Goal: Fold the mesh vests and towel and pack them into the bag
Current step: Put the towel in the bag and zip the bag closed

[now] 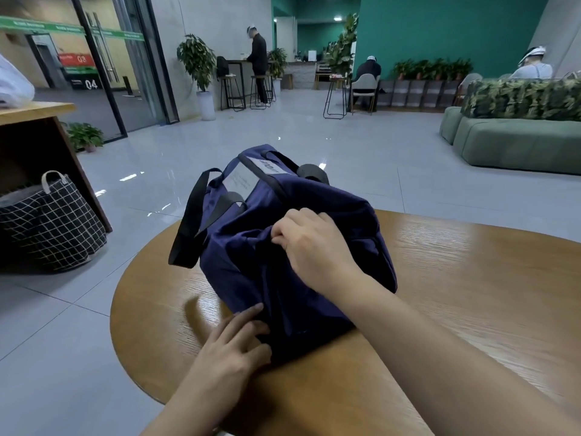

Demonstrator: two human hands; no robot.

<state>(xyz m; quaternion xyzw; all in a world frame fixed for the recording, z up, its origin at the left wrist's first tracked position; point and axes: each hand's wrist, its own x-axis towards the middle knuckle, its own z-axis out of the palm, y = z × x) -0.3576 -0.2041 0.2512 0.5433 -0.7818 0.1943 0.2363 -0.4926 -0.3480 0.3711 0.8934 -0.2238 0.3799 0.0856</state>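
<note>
A navy blue bag (333, 209) with black straps stands on the round wooden table (471, 278), its long side running away from me. My right hand (311, 243) lies on top of the bag, its curled fingers pinching something small at the top seam; what they pinch is hidden. My left hand (235, 338) grips the fabric at the near end of the bag. No mesh vests or towel are visible; the inside of the bag is hidden.
A black checked fabric basket (53, 221) stands on the floor at the left beside a wooden desk (34, 111). A green sofa (515, 143) sits at the right. Several people, stools and potted plants are far across the tiled floor.
</note>
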